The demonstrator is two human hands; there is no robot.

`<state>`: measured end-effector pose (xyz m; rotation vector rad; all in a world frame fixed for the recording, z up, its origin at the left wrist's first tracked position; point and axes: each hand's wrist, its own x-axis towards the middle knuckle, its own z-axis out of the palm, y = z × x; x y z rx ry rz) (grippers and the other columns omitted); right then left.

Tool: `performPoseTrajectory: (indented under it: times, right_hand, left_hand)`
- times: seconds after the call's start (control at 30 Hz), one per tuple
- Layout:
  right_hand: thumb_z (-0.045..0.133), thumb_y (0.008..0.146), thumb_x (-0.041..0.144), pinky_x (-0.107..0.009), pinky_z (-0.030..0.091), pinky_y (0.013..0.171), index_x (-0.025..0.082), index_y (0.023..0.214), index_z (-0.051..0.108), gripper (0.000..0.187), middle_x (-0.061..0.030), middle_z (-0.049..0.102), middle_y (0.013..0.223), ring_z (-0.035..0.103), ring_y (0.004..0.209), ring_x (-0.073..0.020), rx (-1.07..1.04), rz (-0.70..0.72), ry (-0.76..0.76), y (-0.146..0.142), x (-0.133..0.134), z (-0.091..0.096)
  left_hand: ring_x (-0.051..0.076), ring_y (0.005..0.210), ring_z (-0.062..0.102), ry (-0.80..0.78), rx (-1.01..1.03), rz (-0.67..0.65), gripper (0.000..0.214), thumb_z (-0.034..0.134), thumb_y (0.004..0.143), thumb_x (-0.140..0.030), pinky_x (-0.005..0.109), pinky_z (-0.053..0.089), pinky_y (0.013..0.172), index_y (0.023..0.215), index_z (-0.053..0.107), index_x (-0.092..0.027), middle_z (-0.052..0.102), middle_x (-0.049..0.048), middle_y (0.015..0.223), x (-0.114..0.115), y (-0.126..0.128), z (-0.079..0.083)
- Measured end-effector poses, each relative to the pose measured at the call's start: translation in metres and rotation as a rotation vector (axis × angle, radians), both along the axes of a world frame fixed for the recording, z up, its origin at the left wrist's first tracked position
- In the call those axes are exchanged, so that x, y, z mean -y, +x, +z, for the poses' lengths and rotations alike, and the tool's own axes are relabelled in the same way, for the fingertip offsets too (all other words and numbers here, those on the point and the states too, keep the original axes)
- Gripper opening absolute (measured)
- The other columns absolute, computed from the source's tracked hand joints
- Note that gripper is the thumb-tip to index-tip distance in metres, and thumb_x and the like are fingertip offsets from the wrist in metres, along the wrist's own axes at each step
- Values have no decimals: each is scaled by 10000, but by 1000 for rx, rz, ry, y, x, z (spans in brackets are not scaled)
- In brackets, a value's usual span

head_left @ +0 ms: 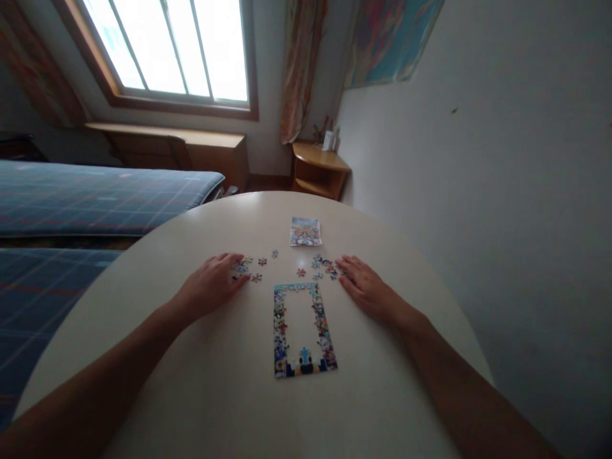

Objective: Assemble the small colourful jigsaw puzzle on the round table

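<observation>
A jigsaw puzzle frame (281, 331) of joined border pieces lies on the white round table (229, 395), its middle showing bare tabletop except for a few pieces at the near end. My left hand (215, 280) rests at the left cluster of loose puzzle pieces (242, 269), fingers apart and curved around its edge. On the other side, my right hand (366, 285) lies with fingers spread, the tips touching the right cluster of loose pieces (329, 266). Single pieces lie between the clusters, among them a reddish piece (301, 272). Neither hand visibly grips a piece.
A small creased picture sheet (305, 231) lies beyond the pieces. A plaid mattress (95, 197) stands left of the table, and a white wall (502, 191) rises at the right. Behind are a corner shelf (320, 156) and a wooden desk (210, 137) under the window.
</observation>
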<state>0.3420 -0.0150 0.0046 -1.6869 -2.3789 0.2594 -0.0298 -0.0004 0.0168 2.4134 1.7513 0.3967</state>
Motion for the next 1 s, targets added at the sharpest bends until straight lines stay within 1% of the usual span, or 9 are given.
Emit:
performPoseTrajectory:
  times: [0.13, 0.23, 0.37, 0.53, 0.6, 0.73, 0.87, 1.0]
  right_hand:
    - [339, 997, 399, -486, 251, 1203, 135, 1438, 484, 534, -151, 432, 1529, 343, 1446, -285, 6, -19, 46, -6, 1, 1]
    - [352, 998, 369, -508, 257, 1191, 194, 1436, 493, 493, -120, 434, 1531, 344, 1442, -289, 11, -29, 68, -14, 3, 4]
    - [366, 1001, 357, -523, 271, 1175, 248, 1411, 525, 453, -97, 448, 1520, 362, 1429, -286, 11, 18, 71, -20, 5, 5]
    - [374, 999, 366, -519, 301, 1157, 246, 1396, 539, 447, -100, 466, 1504, 386, 1409, -282, -22, 35, 86, -18, 3, 2]
    - [384, 994, 368, -516, 308, 1153, 240, 1389, 544, 445, -102, 470, 1498, 398, 1398, -277, -44, 37, 100, -17, 2, 0]
    - [409, 981, 361, -513, 318, 1149, 229, 1363, 562, 432, -103, 474, 1491, 405, 1388, -275, -79, 47, 117, -18, 1, -2]
    - [431, 970, 358, -509, 323, 1151, 216, 1324, 591, 413, -107, 482, 1482, 410, 1382, -274, -101, 62, 128, -20, 1, 0]
    - [460, 952, 343, -511, 335, 1148, 192, 1336, 579, 429, -124, 497, 1468, 421, 1373, -279, -114, 46, 132, -22, 2, 3]
  left_hand:
    - [271, 1054, 659, -57, -27, 47, 391, 556, 885, -428, 365, 491, 933, 1209, 624, -220, 691, 88, 1159, -2, -14, 10]
    - [257, 952, 688, -89, -48, 104, 365, 593, 867, -420, 341, 503, 837, 1187, 654, -256, 718, 60, 1080, -2, -17, 14]
    - [237, 875, 697, -123, -57, 151, 347, 601, 866, -413, 311, 488, 747, 1176, 667, -271, 738, 34, 1003, -1, -14, 19]
    - [214, 855, 692, -135, -58, 209, 325, 591, 872, -382, 281, 461, 694, 1169, 664, -273, 744, 16, 972, 0, -12, 25]
    - [212, 851, 686, -134, -77, 197, 297, 585, 873, -385, 278, 452, 678, 1128, 676, -261, 739, 24, 977, 0, -13, 25]
    - [217, 832, 669, -128, -118, 132, 227, 582, 858, -391, 288, 440, 678, 974, 711, -244, 720, 37, 966, 0, -17, 23]
    - [210, 807, 660, -142, -102, 114, 235, 572, 848, -385, 289, 433, 676, 987, 715, -261, 709, 31, 958, -1, -20, 19]
    - [208, 803, 654, -138, -91, 92, 247, 561, 849, -395, 294, 432, 690, 993, 723, -275, 702, 27, 954, -3, -23, 16]
